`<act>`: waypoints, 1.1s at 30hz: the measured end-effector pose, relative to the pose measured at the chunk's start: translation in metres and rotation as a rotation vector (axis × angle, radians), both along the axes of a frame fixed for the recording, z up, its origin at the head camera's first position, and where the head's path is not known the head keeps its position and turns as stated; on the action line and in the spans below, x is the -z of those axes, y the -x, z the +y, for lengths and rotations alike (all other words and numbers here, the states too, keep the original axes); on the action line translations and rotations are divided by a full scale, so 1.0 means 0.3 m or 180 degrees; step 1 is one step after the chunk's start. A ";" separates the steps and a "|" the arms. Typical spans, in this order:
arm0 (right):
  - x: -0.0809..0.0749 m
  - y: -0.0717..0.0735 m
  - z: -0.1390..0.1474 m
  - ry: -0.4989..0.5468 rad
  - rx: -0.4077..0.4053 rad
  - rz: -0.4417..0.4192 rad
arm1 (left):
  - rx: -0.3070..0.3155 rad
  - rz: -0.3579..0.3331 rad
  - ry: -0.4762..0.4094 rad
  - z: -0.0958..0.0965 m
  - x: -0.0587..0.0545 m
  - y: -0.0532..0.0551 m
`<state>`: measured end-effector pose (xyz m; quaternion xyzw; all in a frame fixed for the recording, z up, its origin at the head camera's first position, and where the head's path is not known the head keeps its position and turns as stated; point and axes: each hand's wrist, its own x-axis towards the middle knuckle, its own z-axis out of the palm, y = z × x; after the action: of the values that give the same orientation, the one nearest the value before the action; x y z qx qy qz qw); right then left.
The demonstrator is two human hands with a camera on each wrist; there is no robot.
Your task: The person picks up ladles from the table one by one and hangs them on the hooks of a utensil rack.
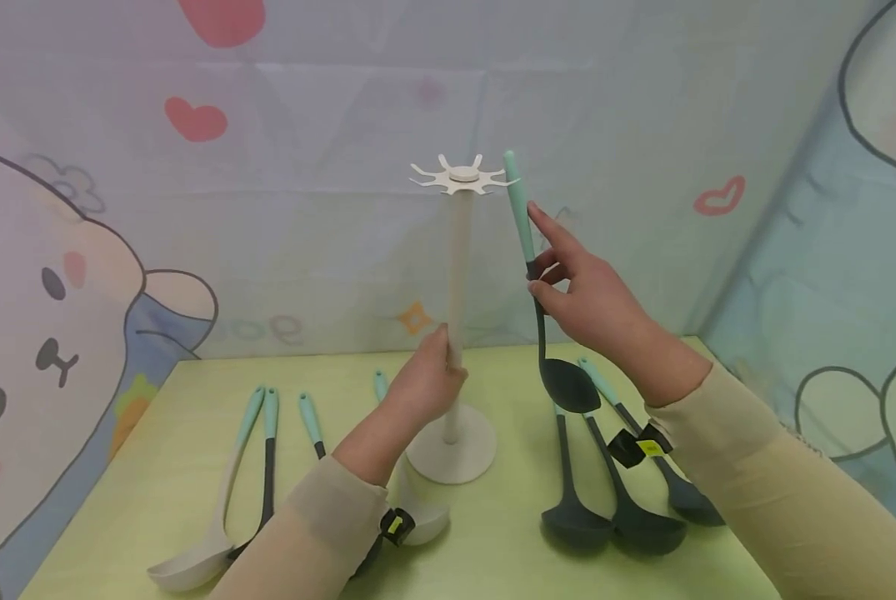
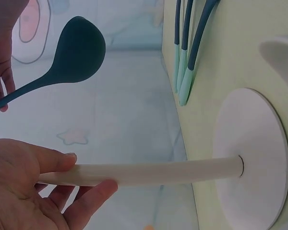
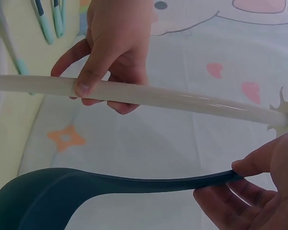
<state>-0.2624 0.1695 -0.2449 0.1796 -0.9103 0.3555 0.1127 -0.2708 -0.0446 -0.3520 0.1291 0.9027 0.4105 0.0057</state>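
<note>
A white utensil stand [image 1: 458, 267] rises upright from a round base, with a ring of hooks [image 1: 463, 174] at its top. My left hand [image 1: 428, 377] grips the post at its lower part, thumb and fingers around it in the left wrist view. To the right of the post, my right hand [image 1: 598, 296] pinches a dark ladle [image 1: 570, 386] by its neck, just below the mint-green handle. The ladle hangs bowl down, its handle's upper end beside the right-hand hooks. Whether the handle touches a hook, I cannot tell. In the right wrist view, thumb and fingers hold the dark shaft.
Three dark ladles [image 1: 577, 525] with mint handles lie at the table's right. On the left lie a white ladle [image 1: 192, 567] and several other mint-handled utensils, partly behind my left arm. Near the base lies another white ladle [image 1: 427, 523]. A printed cloth [image 1: 327, 250] hangs behind the table.
</note>
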 end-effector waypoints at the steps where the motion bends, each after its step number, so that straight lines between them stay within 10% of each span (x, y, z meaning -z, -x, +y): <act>1: -0.001 0.000 0.000 -0.0030 0.0006 0.0004 | -0.0002 0.0003 -0.0012 0.002 0.000 0.001; 33: 0.137 0.034 -0.106 0.0605 -0.0452 0.0150 | 0.0008 0.0163 0.0097 0.013 0.013 0.005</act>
<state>-0.2725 0.1376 -0.2860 0.2405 -0.8546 0.4430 0.1251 -0.2724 -0.0406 -0.3559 0.1407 0.9085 0.3933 -0.0149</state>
